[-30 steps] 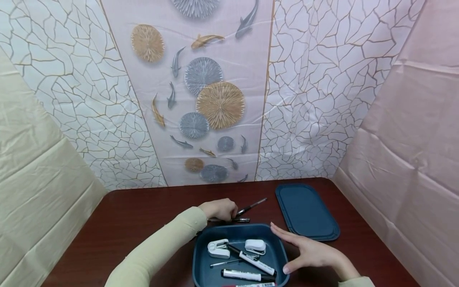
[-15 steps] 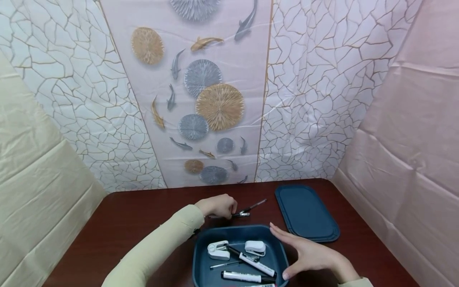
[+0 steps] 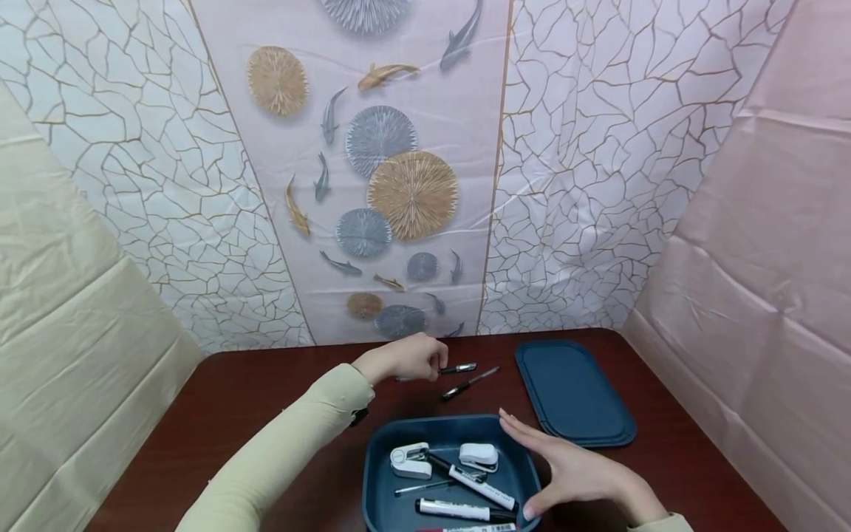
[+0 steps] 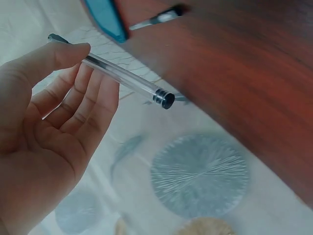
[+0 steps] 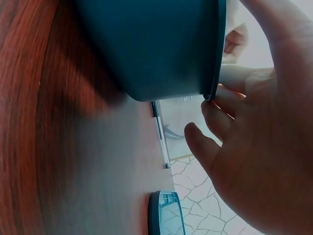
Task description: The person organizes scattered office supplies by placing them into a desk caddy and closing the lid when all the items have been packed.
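My left hand is over the far part of the table and pinches a clear-barrelled pen with black ends between thumb and fingertips. A second pen lies on the table just nearer than that hand. Fingers spread, my right hand touches the right side of a dark blue bin, with its thumb on the rim. Inside the bin are two small white staplers, white markers with black caps, a clear pen and a red-and-white marker, partly cut off.
A dark blue lid lies flat on the dark red-brown table, right of the bin. Patterned cloth hangs behind the table, and plain cloth walls stand at both sides.
The left hand has risen and moved away toward the table's far edge, carrying its pen clear of the other pen. The right hand has stayed at the bin.
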Available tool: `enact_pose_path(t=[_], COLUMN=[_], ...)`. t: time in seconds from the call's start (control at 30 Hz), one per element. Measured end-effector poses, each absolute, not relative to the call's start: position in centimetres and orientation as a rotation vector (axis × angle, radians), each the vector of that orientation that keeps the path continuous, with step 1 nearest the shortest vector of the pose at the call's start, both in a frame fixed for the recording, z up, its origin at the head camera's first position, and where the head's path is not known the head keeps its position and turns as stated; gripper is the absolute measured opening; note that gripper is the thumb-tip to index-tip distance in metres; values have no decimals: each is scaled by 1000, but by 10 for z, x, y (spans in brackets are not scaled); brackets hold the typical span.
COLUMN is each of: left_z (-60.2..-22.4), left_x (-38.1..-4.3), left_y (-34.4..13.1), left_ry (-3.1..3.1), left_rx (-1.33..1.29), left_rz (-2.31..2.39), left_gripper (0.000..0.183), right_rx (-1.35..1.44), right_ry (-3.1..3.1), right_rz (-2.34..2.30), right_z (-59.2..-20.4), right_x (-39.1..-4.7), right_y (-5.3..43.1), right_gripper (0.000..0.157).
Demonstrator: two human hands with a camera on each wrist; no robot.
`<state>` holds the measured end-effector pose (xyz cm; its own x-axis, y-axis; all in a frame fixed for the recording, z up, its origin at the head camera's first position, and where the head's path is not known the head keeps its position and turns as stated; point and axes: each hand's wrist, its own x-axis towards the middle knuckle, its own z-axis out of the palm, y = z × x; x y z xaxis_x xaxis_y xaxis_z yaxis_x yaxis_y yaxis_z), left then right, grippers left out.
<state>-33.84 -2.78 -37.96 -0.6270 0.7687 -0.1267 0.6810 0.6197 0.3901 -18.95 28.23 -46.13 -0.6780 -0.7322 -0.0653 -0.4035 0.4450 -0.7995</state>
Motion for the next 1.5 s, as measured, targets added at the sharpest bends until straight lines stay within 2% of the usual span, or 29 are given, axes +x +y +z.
enact_pose_path(t=[0.23,0.87,1.03,1.5], left_z=[-365,-356,-360,-382], left_x=[-327,-272,-261,-256], left_y=[-28,-49,-47,-41], left_ry=[2577,2520,2501,2451], left_rx=[1220,1361,1356,1361], left_rz=[458,516,507,453], left_gripper=[13,12,13,14], right_rx=[-960,-964,-979,-922], right_ry=[2307,2336,2348,2311], right_rz=[-1093,-1089,-1085,-1103], right_z=[-460,-458,-459,-458], right_x=[-189,-187,-187,-188], right_y=[280,279,278,279], right_gripper=[101,103,104,102])
